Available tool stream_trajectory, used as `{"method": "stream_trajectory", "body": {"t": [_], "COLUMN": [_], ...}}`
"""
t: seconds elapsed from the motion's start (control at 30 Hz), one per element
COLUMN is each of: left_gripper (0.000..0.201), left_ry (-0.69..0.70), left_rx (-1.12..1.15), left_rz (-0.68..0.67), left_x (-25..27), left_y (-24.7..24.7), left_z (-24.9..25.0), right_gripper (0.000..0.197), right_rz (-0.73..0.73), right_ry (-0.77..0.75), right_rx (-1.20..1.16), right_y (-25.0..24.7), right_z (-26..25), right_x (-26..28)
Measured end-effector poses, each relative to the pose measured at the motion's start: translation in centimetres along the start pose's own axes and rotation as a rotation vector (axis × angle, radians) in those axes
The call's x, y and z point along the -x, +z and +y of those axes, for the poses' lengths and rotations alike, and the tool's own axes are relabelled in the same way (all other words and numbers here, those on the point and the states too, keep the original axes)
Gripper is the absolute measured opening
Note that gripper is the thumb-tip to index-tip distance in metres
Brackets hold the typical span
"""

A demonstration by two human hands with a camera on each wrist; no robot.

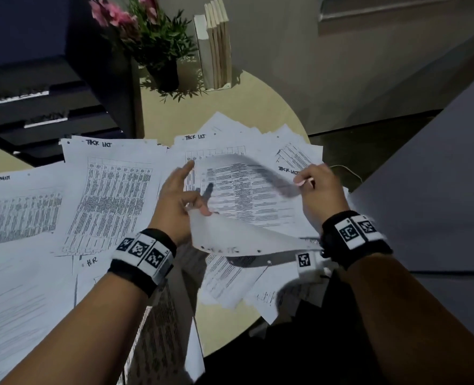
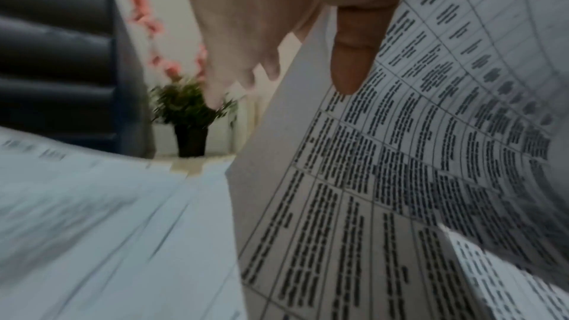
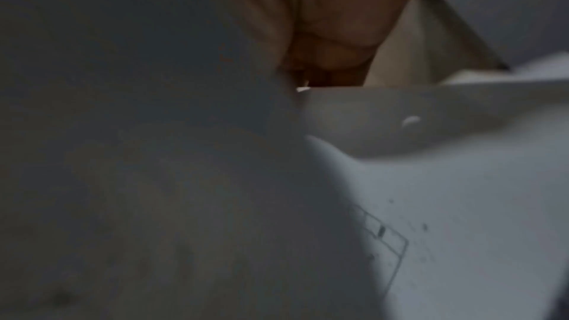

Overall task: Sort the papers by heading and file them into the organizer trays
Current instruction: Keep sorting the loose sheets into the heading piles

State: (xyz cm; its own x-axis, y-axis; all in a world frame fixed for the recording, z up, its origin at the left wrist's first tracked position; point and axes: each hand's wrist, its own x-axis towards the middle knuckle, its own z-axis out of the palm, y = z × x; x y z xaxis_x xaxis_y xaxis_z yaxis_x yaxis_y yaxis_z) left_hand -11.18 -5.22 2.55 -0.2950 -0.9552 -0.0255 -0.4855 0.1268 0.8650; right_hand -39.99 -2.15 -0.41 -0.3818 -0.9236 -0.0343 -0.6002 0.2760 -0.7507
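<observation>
A printed sheet (image 1: 238, 201) with a table bows upward above the round table, blurred by motion. My left hand (image 1: 179, 198) pinches its near left edge between thumb and fingers, index finger pointing away. In the left wrist view the thumb (image 2: 351, 57) lies on the sheet (image 2: 400, 179). My right hand (image 1: 318, 190) grips the sheet's far right corner with curled fingers. Many loose papers (image 1: 110, 195) headed "Task List", "H.R" and "I.T" cover the table. The black organizer trays (image 1: 49, 118) stand at the back left.
A potted plant (image 1: 158, 51) with pink flowers and a row of books (image 1: 216, 43) stand at the table's back. The table's edge (image 1: 294, 112) curves on the right, beside a grey surface (image 1: 425, 190). The right wrist view is dark and blurred.
</observation>
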Motion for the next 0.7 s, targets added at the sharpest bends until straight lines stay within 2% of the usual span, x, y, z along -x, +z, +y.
{"method": "stream_trajectory", "body": {"t": [0.07, 0.1, 0.17, 0.2, 0.23, 0.3, 0.37, 0.43, 0.47, 0.5, 0.57, 0.7], "left_gripper": [0.02, 0.018, 0.014, 0.004, 0.011, 0.014, 0.032, 0.043, 0.055, 0.062, 0.058, 0.055], "left_ry": [0.155, 0.186, 0.251, 0.275, 0.254, 0.136, -0.027, -0.176, -0.27, -0.372, -0.541, -0.666], "left_rx": [-0.404, -0.519, -0.511, -0.42, -0.285, 0.015, 0.142, 0.182, 0.197, 0.201, 0.086, -0.078], "left_rz": [-0.026, -0.008, 0.024, 0.032, 0.044, 0.13, 0.3, 0.434, 0.454, 0.437, 0.362, 0.177], "left_x": [-1.4, -2.1, -3.0, -3.3, -3.5, -3.6, -3.9, -3.9, -3.6, -3.0, -1.7, 0.7], "left_y": [0.2, 0.2, 0.0, -0.2, -0.5, -1.5, -2.5, -3.4, -3.6, -3.6, -3.2, -1.5], "left_z": [0.2, 0.7, 2.1, 2.3, 2.7, 3.1, 1.5, -0.8, -1.8, -2.7, -4.6, -7.2], "right_gripper": [0.034, 0.033, 0.029, 0.028, 0.027, 0.021, 0.018, 0.018, 0.02, 0.022, 0.029, 0.052], "right_rz": [-0.022, -0.046, -0.075, -0.071, -0.053, 0.023, 0.061, -0.009, -0.066, -0.115, -0.183, -0.188], "right_ry": [-0.21, -0.294, -0.398, -0.411, -0.404, -0.333, -0.178, 0.034, 0.12, 0.172, 0.239, 0.36], "right_rx": [-0.093, -0.122, -0.187, -0.235, -0.282, -0.322, -0.294, -0.257, -0.201, -0.108, 0.054, 0.101], "right_y": [-2.3, -3.3, -4.8, -5.4, -5.8, -5.9, -4.5, -1.8, -0.3, 1.3, 3.8, 6.8], "right_z": [-2.4, -3.5, -5.5, -6.2, -6.7, -6.6, -5.2, -3.4, -2.4, -1.6, -0.4, -0.3], "right_x": [0.2, 0.4, 0.6, 0.6, 0.5, -0.1, -1.1, -1.5, -1.5, -1.3, -0.9, -0.3]}}
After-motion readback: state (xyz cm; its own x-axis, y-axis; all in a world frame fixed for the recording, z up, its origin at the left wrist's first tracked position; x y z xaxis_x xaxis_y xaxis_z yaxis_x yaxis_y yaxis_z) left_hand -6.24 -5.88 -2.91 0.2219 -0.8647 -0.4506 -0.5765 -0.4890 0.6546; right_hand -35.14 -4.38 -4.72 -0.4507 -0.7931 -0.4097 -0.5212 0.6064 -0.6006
